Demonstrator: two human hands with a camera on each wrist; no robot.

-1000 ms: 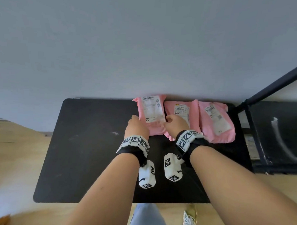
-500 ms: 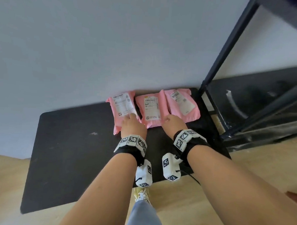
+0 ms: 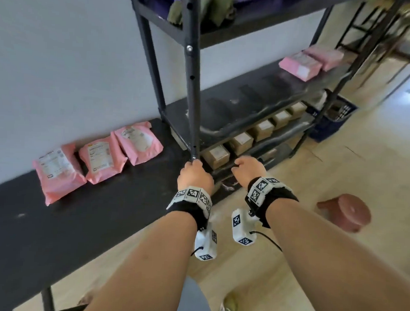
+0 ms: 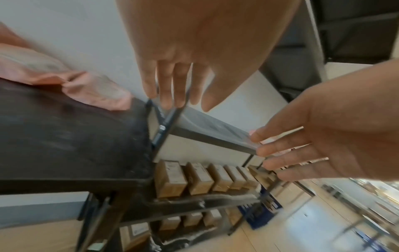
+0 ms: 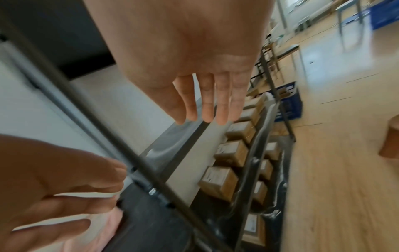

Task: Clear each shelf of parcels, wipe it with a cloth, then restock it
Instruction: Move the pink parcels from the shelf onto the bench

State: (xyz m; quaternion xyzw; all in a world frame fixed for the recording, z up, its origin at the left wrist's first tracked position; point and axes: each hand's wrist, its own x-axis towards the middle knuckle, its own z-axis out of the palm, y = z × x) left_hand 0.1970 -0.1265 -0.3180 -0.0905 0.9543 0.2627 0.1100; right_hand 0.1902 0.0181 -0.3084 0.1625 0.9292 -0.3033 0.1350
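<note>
Now the black shelving rack (image 3: 194,60) is standing against the wall, its middle shelf (image 3: 260,99) mostly bare, with two pink parcels (image 3: 299,65) lying at its far end. Beside it, three pink mailers (image 3: 98,160) are sitting along the back edge of the black bench (image 3: 55,231). Both the left hand (image 3: 195,176) and right hand (image 3: 247,169) are hanging empty with fingers loosely spread. Reaching past the near post risks knocking a wrist; those far parcels may be forgotten before wiping.
</note>
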